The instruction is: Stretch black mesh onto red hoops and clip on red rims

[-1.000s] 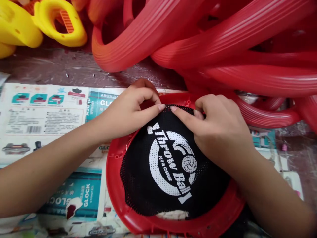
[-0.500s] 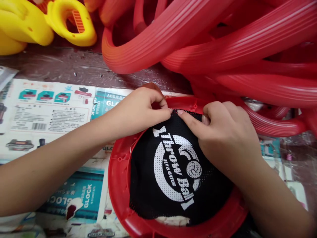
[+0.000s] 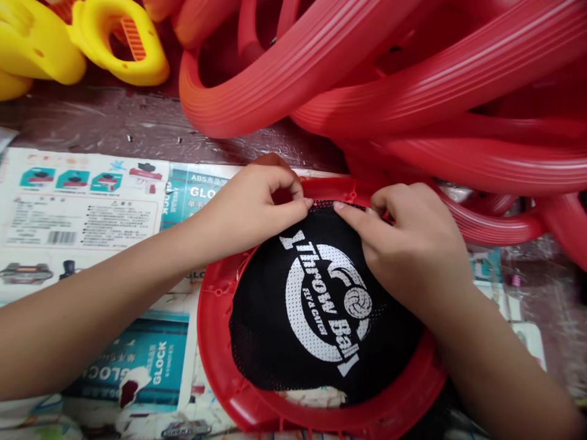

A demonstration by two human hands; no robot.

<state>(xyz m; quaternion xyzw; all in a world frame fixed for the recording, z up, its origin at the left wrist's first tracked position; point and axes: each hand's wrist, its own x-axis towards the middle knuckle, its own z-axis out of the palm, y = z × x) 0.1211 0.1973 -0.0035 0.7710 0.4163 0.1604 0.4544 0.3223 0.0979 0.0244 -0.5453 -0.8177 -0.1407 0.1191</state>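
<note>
A black mesh net (image 3: pixel 275 330) printed with a white "Throw Ball" logo lies inside a red plastic ring (image 3: pixel 215 342) on the table. My left hand (image 3: pixel 247 208) pinches the net's far edge against the ring's far rim, fingers curled. My right hand (image 3: pixel 413 244) rests on the net's right side, its forefinger pressing the same far edge beside the left fingers. The net's near edge hangs loose, showing a white patch beneath.
A big tangled heap of red plastic rings (image 3: pixel 389 91) fills the back and right. Yellow plastic handles (image 3: pixel 114 43) lie at the back left. Printed cardboard sheets (image 3: pixel 82 208) cover the table under my left arm.
Both hands have pushed the net's far edge a little farther toward the ring's far rim, and my right fingertip has slid slightly right along it. The view shifted slightly.
</note>
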